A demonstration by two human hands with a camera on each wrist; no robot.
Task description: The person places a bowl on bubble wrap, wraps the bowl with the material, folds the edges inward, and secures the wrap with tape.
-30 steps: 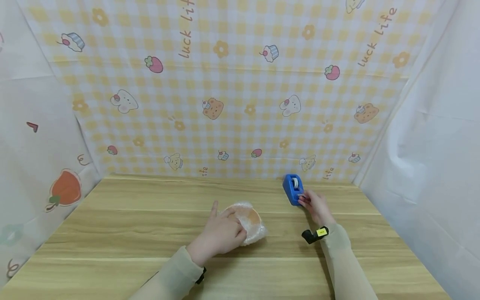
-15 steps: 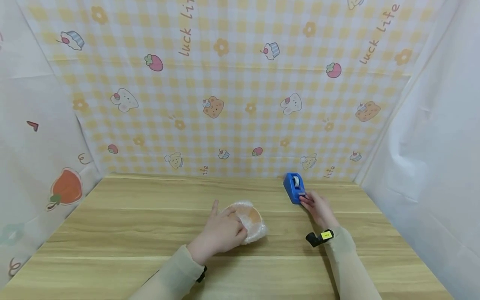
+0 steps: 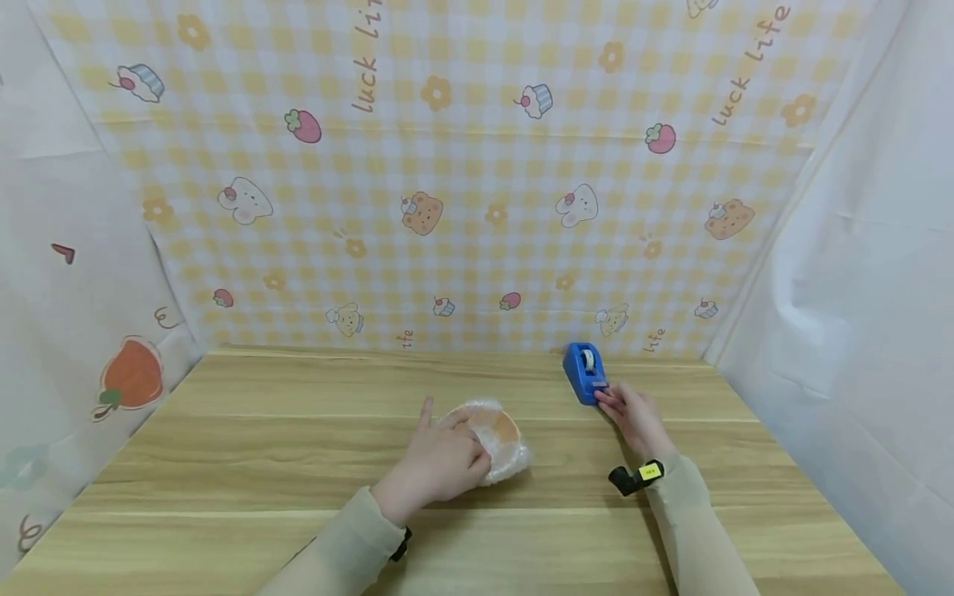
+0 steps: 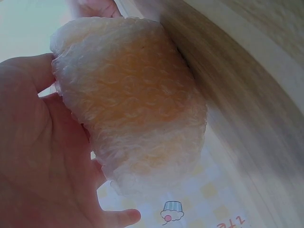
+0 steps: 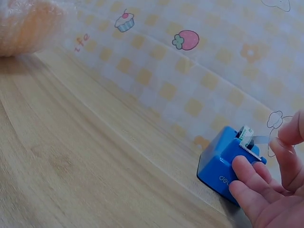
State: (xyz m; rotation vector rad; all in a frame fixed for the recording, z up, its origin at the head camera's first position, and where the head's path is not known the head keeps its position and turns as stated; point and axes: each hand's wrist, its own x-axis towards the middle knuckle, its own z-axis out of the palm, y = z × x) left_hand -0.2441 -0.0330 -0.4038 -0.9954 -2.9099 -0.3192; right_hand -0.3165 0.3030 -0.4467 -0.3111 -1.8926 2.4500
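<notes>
A round orange item like a bowl, covered in bubble wrap (image 3: 501, 439), rests on the table. My left hand (image 3: 440, 463) holds it from the left, with the index finger over its top and the little finger sticking out. In the left wrist view the bubble wrap (image 4: 137, 90) fills the middle, and the item inside shows only as a blurred orange shape. Farther right is a blue tape dispenser (image 3: 584, 377) with a small roll in it. My right hand (image 5: 270, 185) pinches the clear tape end (image 5: 261, 139) between thumb and index finger, while other fingers touch the dispenser's front (image 5: 223, 171).
The wood-grain table (image 3: 298, 397) ends at a yellow checked cloth (image 3: 477, 248) close behind the dispenser. White cloth walls (image 3: 857, 331) stand on both sides. A small black camera (image 3: 629, 478) sits on my right wrist.
My right wrist and forearm have shifted slightly to the right, with the fingers still at the dispenser's front. My left hand and the wrapped item have stayed in place.
</notes>
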